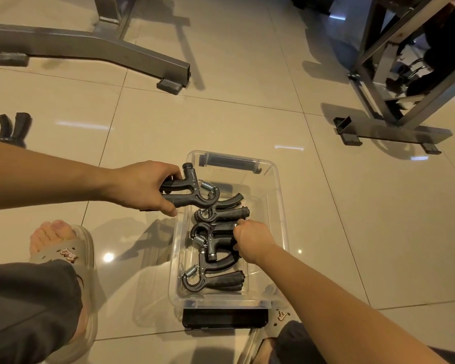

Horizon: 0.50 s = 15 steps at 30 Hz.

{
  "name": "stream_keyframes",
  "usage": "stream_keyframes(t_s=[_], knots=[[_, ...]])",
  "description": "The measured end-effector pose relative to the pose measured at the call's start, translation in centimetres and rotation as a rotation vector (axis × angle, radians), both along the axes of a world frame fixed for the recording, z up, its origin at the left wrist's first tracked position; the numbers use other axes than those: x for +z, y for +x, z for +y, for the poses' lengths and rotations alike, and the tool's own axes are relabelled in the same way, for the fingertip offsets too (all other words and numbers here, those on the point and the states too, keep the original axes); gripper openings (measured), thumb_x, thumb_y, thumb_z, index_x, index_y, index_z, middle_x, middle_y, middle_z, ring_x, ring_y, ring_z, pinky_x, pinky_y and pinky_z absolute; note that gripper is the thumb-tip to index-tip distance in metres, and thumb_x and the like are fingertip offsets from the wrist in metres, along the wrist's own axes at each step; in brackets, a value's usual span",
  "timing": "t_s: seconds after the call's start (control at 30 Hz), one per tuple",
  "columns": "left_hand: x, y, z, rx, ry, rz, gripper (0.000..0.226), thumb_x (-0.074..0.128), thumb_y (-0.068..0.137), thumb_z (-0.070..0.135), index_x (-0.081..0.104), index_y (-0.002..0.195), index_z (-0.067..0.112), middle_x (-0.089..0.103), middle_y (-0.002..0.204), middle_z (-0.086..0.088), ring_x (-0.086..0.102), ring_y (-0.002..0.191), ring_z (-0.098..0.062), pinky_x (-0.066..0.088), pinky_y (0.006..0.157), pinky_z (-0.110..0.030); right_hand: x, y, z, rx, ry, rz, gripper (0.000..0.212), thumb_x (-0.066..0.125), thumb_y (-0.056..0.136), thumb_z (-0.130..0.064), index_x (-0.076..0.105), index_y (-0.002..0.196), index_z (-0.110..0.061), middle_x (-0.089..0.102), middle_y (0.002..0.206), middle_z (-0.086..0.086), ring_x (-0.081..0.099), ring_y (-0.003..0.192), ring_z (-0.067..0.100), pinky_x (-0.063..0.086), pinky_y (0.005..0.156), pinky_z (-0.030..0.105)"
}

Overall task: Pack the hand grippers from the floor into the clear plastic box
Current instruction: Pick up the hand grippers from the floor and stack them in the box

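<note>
Glossy floor tiles; clear plastic box; matt black grippers.

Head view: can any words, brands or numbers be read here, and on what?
Nothing can be read for certain.
Grey rubber sandal, lower left: a red-and-white lettered charm, too blurred.
Black plastic hand gripper in the left hand: pale marks on its stem, too small.

The box holds perhaps 3 hand grippers; far left, another gripper sits on the floor.
</note>
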<state>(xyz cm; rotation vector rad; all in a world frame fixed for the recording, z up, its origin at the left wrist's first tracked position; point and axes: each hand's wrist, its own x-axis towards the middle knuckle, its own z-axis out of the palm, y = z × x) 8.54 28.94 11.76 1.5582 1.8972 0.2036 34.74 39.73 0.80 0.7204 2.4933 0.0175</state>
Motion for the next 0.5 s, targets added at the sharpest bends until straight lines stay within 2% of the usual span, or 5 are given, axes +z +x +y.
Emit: stream_keyframes(t_s=[0.33,0.5], knots=[[-0.12,-0.16,0.27,-0.018,0.016,-0.012,0.050,0.088,0.070,0.044,0.057,0.105,0.025,0.066,0.089,0.004,0.064,0.075,-0.014,0.053,0.066,-0.032,-0.06,-0.16,0.03,-0.087,-0.008,0.027,0.031,0.065,0.094,-0.032,0.065,0.118,-0.012,0.062,0.114,0.007,0.064,0.101,0.025,0.049,0.077,0.034],[0.05,0.22,0.28,-0.015,0.006,-0.052,0.049,0.088,0.071,0.039,0.057,0.106,0.024,0.068,0.087,0.003,0.065,0.062,-0.007,0.053,0.057,-0.026,0.20,-0.21,-0.08,-0.125,-0.027,0.027,0.032,0.067,0.093,-0.031,0.064,0.119,-0.012,0.062,0.114,0.008,0.064,0.101,0.026,0.051,0.079,0.035]])
